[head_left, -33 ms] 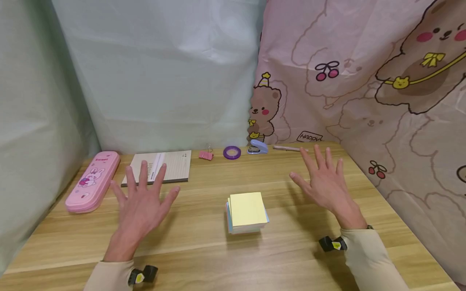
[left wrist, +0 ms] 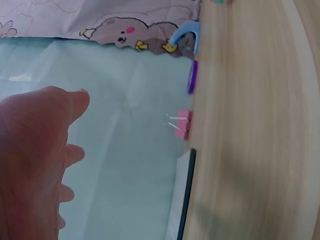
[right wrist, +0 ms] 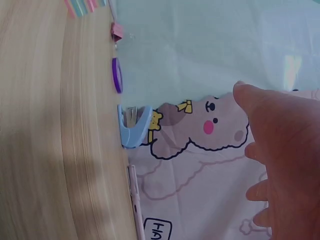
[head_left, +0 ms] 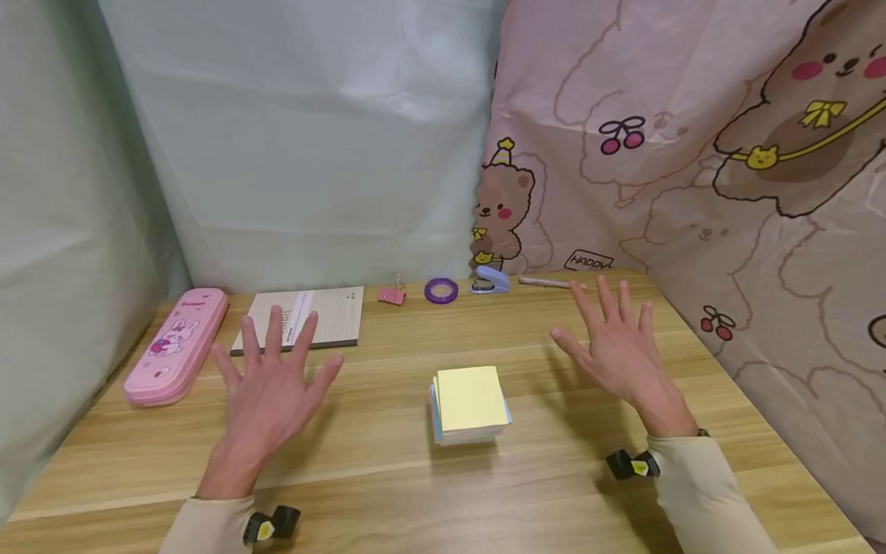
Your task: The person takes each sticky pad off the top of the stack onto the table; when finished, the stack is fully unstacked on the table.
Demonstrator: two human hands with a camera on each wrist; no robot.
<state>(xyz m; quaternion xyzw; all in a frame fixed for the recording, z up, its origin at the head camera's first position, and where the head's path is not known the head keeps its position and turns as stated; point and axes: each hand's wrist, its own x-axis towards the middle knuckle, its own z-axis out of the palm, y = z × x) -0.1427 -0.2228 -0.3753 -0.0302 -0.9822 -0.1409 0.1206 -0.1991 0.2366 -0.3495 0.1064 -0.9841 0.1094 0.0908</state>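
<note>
Both hands hover over the wooden table with fingers spread and nothing in them. The left hand (head_left: pixel 270 400) is at the left, its fingertips overlapping the notebook (head_left: pixel 332 315) in the head view. On the other side, the right hand (head_left: pixel 623 358) reaches toward the back right, fingertips near the end of a slim pen (head_left: pixel 550 283). Between the hands sits a stack of sticky notes (head_left: pixel 472 400), yellow on top with blue and other colours showing at its edges. The left wrist view shows the left thumb (left wrist: pixel 77 102) held out sideways; the right wrist view shows the right hand (right wrist: pixel 290 150) likewise.
Along the back edge stand a pink binder clip (head_left: pixel 391 295), a purple roll of tape (head_left: pixel 441 290) and a light blue stapler (head_left: pixel 490 281). A pink pencil case (head_left: pixel 178 346) lies at the far left. Pale green cloth (head_left: pixel 311 154) and bear-print cloth (head_left: pixel 664 246) enclose the table.
</note>
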